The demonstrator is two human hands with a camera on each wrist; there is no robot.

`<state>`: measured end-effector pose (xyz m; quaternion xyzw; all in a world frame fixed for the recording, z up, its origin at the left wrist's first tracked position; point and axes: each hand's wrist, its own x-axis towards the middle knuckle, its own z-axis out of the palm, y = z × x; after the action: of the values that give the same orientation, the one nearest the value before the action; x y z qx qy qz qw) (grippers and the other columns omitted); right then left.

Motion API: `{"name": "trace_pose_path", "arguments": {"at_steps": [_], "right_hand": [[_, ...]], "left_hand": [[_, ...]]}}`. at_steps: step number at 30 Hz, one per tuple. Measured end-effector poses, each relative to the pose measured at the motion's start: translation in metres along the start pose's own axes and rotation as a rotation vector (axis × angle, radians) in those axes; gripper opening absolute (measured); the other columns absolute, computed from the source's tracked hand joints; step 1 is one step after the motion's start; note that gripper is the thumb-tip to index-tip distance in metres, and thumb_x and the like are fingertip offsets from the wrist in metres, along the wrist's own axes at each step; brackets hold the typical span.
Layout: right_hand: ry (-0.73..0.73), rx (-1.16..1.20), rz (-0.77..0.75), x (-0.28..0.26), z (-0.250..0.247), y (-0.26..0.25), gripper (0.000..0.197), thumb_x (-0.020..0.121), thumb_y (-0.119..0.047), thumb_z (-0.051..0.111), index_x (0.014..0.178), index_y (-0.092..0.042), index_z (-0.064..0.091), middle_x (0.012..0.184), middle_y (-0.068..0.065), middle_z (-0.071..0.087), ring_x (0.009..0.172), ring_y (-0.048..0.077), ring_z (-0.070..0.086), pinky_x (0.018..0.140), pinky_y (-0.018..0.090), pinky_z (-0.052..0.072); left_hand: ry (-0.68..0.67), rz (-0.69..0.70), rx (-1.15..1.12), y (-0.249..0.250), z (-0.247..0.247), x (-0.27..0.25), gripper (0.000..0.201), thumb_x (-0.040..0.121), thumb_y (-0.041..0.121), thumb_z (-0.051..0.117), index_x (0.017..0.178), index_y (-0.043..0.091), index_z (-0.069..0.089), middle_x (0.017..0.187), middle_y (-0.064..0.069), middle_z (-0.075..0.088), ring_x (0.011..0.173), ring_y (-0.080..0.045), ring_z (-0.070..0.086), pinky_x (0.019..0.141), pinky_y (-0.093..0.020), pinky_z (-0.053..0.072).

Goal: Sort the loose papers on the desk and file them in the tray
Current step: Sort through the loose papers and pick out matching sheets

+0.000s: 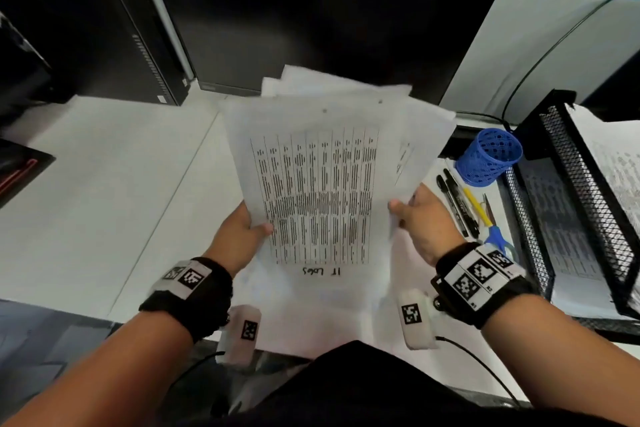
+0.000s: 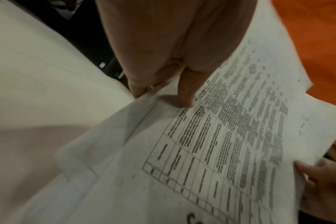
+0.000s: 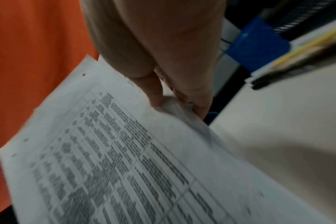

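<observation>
Right, both hands — left hand [image 1: 242, 229] and right hand [image 1: 420, 218] — pinch the fanned papers [image 1: 322, 166] held above the desk [image 1: 104, 184]; square edges first, then slide into tray [image 1: 585, 191] at 3 o'clock.

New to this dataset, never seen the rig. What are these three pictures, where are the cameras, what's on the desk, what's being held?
No machine here: a person works with bare hands, wearing marker-covered wristbands. The big picture comes from a head camera looking down; the other two come from cameras on each wrist, looking along the fingers. The left hand and right hand together hold a loose stack of papers, top sheet a printed table. To the right on the white desk stand a blue pen cup, pens, scissors and a black mesh tray already holding papers.
</observation>
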<state>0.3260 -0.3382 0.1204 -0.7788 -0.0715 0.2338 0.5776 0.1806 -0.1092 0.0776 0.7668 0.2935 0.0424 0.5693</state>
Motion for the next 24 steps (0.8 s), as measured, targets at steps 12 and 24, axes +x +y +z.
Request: {"name": "trace_pose_path", "arguments": {"at_steps": [12, 24], "right_hand": [[0.101, -0.063, -0.398, -0.012, 0.005, -0.027, 0.063, 0.089, -0.006, 0.059, 0.143, -0.012, 0.026, 0.132, -0.006, 0.051, 0.117, 0.000, 0.050, 0.091, 0.001, 0.040], [0.318, 0.147, -0.453, -0.009, 0.003, -0.047, 0.058, 0.085, -0.005, 0.063, 0.133, -0.018, 0.033, 0.123, -0.004, 0.054, 0.116, 0.009, 0.054, 0.097, 0.031, 0.049]], "left_hand": [[0.189, 0.296, -0.182, 0.050, 0.012, -0.005, 0.049, 0.092, 0.015, 0.059, 0.137, 0.020, 0.042, 0.129, 0.006, 0.057, 0.117, -0.004, 0.054, 0.102, -0.031, 0.045], [0.327, 0.458, -0.489, 0.101, 0.020, -0.008, 0.033, 0.097, 0.019, 0.049, 0.124, 0.028, 0.032, 0.115, 0.015, 0.056, 0.103, 0.007, 0.058, 0.087, -0.019, 0.050]]}}
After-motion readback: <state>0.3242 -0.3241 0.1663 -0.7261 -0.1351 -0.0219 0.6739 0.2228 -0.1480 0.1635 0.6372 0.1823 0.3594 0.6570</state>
